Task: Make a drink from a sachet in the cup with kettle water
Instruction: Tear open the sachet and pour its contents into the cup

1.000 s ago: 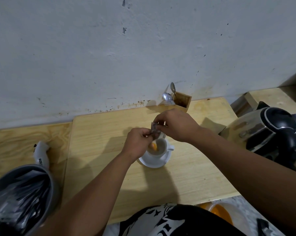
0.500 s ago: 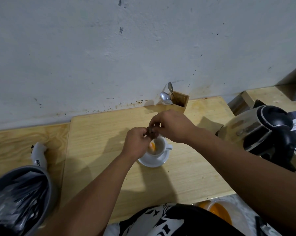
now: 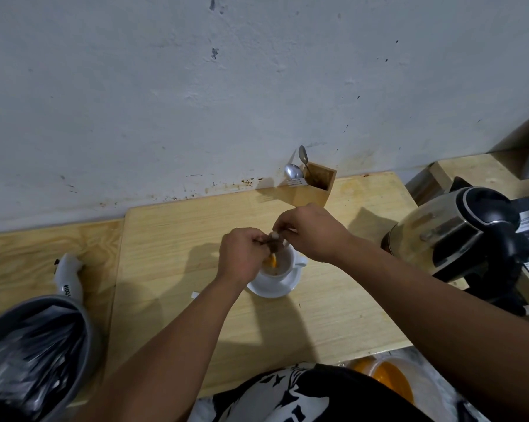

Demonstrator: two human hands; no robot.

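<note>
A white cup (image 3: 283, 266) stands on a white saucer (image 3: 272, 289) in the middle of the wooden table, with something orange inside it. Directly above the cup both hands pinch a small dark sachet (image 3: 274, 243). My left hand (image 3: 242, 257) holds its left end and my right hand (image 3: 310, 233) holds its right end; the sachet looks crumpled. A steel kettle (image 3: 449, 236) with a black lid and handle stands at the right.
A wooden holder (image 3: 313, 188) with spoons and a fork stands against the wall behind the cup. A grey bin (image 3: 34, 351) lined with a black bag sits at the lower left, a white object (image 3: 66, 277) beside it. An orange-filled container (image 3: 385, 376) is below the table edge.
The sachet has been squeezed smaller between both hands above the cup. The hands have stayed nearly in place.
</note>
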